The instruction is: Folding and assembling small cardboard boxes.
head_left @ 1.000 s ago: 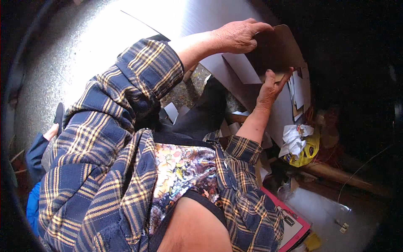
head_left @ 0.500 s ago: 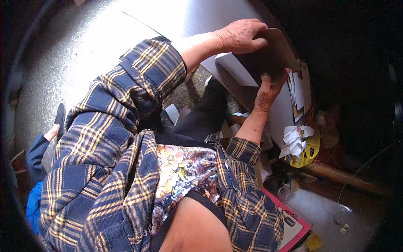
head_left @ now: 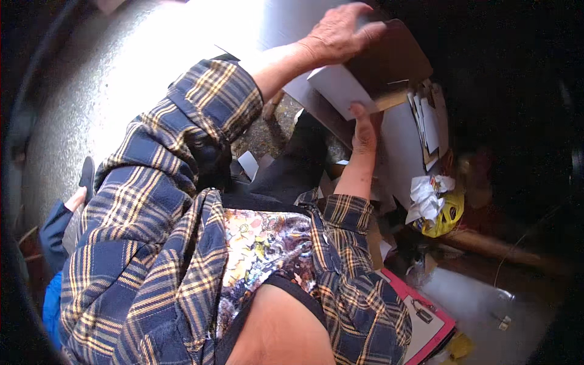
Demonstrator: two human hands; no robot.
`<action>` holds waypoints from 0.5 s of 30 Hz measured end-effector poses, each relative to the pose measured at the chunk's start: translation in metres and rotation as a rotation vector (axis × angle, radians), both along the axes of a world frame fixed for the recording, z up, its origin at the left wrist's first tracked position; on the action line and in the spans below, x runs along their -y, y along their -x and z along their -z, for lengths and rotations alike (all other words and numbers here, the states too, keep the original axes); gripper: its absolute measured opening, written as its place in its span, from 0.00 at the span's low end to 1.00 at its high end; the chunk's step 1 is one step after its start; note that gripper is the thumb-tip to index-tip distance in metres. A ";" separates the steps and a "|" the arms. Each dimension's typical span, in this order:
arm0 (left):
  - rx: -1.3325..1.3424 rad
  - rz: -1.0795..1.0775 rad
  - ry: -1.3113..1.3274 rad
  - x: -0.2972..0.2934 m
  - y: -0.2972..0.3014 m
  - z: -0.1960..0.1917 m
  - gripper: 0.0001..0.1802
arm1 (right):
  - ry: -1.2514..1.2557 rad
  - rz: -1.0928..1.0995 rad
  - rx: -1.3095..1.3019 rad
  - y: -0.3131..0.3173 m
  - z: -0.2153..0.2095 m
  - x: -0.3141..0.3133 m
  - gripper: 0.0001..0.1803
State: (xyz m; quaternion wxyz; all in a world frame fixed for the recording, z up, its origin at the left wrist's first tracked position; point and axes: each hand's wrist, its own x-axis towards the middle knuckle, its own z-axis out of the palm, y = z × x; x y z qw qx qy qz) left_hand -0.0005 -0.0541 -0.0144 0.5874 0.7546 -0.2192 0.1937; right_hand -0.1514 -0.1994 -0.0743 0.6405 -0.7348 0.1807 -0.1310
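My left hand [head_left: 344, 36] is raised over the worktop, slightly blurred, its fingers apart and holding nothing. Beside and below its fingertips is a brown cardboard sheet [head_left: 398, 58]; I cannot tell whether they touch. My right hand [head_left: 365, 131] grips the lower right end of a white card-like piece [head_left: 340, 91], with the thumb on its face. The other fingers of that hand are hidden behind. To the right of this hand, a stack of white and brown papers [head_left: 429, 125] stands on edge along the worktop.
Crumpled white paper [head_left: 429, 198] sits by a yellow plastic bag [head_left: 447, 216] at the right. A pink-edged board [head_left: 420, 313] lies at the lower right, near a clear plastic sheet [head_left: 468, 304]. Another person's dark sleeve and foot [head_left: 85, 182] show at far left.
My left hand has let go of the brown cardboard and moved up and left. My right hand has shifted left to the white card, and the cardboard leans farther back.
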 end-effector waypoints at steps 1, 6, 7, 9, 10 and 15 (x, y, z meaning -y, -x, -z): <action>0.046 0.016 -0.009 0.000 -0.005 0.000 0.30 | -0.119 0.066 0.084 0.001 0.002 0.006 0.32; -0.117 0.063 -0.161 -0.034 -0.015 0.016 0.28 | -0.727 0.305 0.265 -0.004 -0.036 0.026 0.31; -0.108 0.073 -0.150 -0.032 -0.013 0.013 0.28 | -0.773 0.253 0.433 0.006 -0.051 0.045 0.34; -0.030 0.128 -0.152 -0.020 -0.009 0.011 0.28 | -0.782 0.040 0.844 0.038 -0.104 0.057 0.42; -0.031 0.160 -0.136 -0.008 -0.005 0.009 0.28 | -0.537 -0.210 0.982 0.058 -0.129 0.066 0.43; -0.045 0.223 -0.260 -0.039 0.009 -0.002 0.27 | -0.492 -0.493 1.047 0.036 -0.143 0.062 0.32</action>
